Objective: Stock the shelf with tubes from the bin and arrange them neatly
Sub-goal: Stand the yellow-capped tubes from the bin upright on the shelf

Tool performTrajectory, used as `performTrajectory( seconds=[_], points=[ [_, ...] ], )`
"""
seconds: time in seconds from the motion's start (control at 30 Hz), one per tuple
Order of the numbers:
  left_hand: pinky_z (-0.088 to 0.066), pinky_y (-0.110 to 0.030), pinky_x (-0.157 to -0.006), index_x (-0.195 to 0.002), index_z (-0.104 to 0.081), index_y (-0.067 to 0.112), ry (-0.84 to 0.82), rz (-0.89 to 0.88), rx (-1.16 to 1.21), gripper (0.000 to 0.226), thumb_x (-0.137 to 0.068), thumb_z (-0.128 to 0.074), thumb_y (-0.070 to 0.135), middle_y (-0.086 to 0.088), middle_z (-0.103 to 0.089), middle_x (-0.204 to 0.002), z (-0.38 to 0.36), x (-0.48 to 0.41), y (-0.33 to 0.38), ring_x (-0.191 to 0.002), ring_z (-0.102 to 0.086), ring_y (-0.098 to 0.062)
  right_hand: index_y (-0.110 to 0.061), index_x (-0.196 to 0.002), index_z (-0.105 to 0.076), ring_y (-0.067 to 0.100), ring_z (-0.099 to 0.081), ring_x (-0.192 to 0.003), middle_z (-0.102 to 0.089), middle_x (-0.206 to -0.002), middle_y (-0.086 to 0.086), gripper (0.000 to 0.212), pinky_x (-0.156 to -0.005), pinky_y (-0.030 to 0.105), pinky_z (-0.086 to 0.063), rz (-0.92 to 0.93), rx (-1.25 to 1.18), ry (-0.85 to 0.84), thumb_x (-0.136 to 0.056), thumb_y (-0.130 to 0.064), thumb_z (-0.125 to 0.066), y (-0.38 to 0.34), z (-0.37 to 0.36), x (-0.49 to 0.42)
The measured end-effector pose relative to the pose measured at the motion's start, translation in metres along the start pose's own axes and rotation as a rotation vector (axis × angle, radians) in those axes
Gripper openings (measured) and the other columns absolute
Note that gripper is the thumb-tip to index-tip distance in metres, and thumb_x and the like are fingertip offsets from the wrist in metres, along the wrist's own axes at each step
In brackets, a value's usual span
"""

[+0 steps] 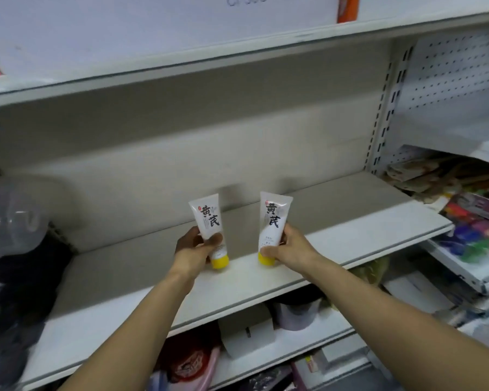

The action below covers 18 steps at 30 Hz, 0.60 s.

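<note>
- left forearm [141, 320] and right forearm [378, 300] are stretched from near toward far, bare
- left hand [196, 251]: left tube [208, 215] is gripped, thumb laid across its front
- right hand [292, 246]: right tube [273, 218] is gripped low, thumb near the cap

The left tube [208, 218] and the right tube [273, 218] are white with bold black characters and a small red mark, each with a bright yellow cap [220, 262]. The shelf [350, 230] is pale grey-white and its back panel [181, 153] beige. The pegboard [458, 71] is white, dotted with dark holes.
</note>
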State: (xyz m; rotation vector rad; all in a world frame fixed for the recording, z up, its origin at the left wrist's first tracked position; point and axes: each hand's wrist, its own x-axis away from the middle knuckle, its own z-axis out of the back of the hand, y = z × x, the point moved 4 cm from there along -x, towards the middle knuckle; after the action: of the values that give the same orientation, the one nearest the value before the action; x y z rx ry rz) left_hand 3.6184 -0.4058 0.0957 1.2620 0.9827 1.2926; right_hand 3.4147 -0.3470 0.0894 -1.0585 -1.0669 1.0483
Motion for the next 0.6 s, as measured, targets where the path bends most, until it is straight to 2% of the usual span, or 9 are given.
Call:
performTrajectory(
  seconds=[0.1,0.2,0.3,0.37,0.43,0.5,0.6],
  points=[
    [-0.058,-0.038,-0.072,-0.112,-0.064,0.011,0.020,0.015,-0.016,0.028,-0.085,-0.070,0.009,-0.012,-0.070,-0.105,0.027,-0.008,-0.009,-0.089,-0.068,-0.030,-0.019,-0.110,-0.051,0.016,-0.063,-0.091,-0.065,-0.097,-0.002,0.042,-0.070,0.018,-0.051,0.001,0.027,-0.006,-0.079,0.000,-0.072,-0.005,-0.029,-0.010],
    [-0.060,-0.034,-0.063,-0.111,-0.064,0.012,0.015,0.023,-0.009,0.027,-0.085,-0.070,0.009,-0.011,-0.070,-0.104,0.050,-0.015,-0.017,-0.093,-0.069,-0.032,-0.020,-0.111,-0.051,0.007,-0.060,-0.082,-0.064,-0.094,-0.005,0.042,-0.063,0.011,-0.049,-0.002,0.049,-0.010,-0.081,0.003,-0.069,-0.008,-0.053,-0.014],
    [-0.058,-0.044,-0.082,-0.105,-0.067,0.019,0.021,-0.015,-0.049,0.024,-0.083,-0.072,0.010,-0.006,-0.072,-0.105,0.069,-0.021,-0.020,-0.097,-0.069,-0.031,-0.013,-0.121,-0.051,0.002,-0.057,-0.079,-0.063,-0.101,-0.001,0.046,-0.058,0.010,-0.048,0.002,0.094,-0.019,-0.081,0.004,-0.067,-0.008,-0.071,-0.020],
    [-0.055,-0.045,-0.090,-0.098,-0.067,0.026,0.028,-0.047,-0.094,0.023,-0.083,-0.071,0.008,-0.002,-0.071,-0.103,0.082,-0.022,-0.020,-0.098,-0.067,-0.028,-0.010,-0.124,-0.050,-0.001,-0.056,-0.077,-0.062,-0.101,0.000,0.049,-0.054,0.008,-0.048,0.004,0.115,-0.018,-0.081,0.006,-0.066,-0.009,-0.083,-0.024],
    [-0.054,-0.042,-0.090,-0.095,-0.065,0.028,0.040,-0.073,-0.112,0.025,-0.083,-0.071,0.007,0.000,-0.071,-0.102,0.096,-0.024,-0.020,-0.098,-0.066,-0.027,-0.009,-0.125,-0.050,-0.003,-0.054,-0.073,-0.061,-0.100,0.003,0.049,-0.055,0.004,-0.046,0.020,0.133,-0.004,-0.081,0.009,-0.064,-0.013,-0.095,-0.029],
    [-0.053,-0.035,-0.084,-0.100,-0.065,0.023,0.056,-0.094,-0.125,0.025,-0.083,-0.071,0.005,-0.001,-0.070,-0.102,0.111,-0.026,-0.020,-0.095,-0.065,-0.025,-0.008,-0.123,-0.051,-0.004,-0.052,-0.070,-0.060,-0.099,0.003,0.049,-0.055,0.001,-0.045,0.049,0.154,0.001,-0.080,0.011,-0.064,-0.018,-0.111,-0.032],
    [-0.049,-0.021,-0.071,-0.106,-0.062,0.017,0.081,-0.134,-0.130,0.028,-0.083,-0.069,0.002,-0.002,-0.068,-0.102,0.131,-0.029,-0.019,-0.088,-0.063,-0.019,-0.011,-0.118,-0.056,0.005,-0.055,-0.070,-0.062,-0.095,0.002,0.047,-0.059,0.007,-0.047,0.071,0.191,0.008,-0.077,0.009,-0.065,-0.023,-0.136,-0.038]
  ],
)
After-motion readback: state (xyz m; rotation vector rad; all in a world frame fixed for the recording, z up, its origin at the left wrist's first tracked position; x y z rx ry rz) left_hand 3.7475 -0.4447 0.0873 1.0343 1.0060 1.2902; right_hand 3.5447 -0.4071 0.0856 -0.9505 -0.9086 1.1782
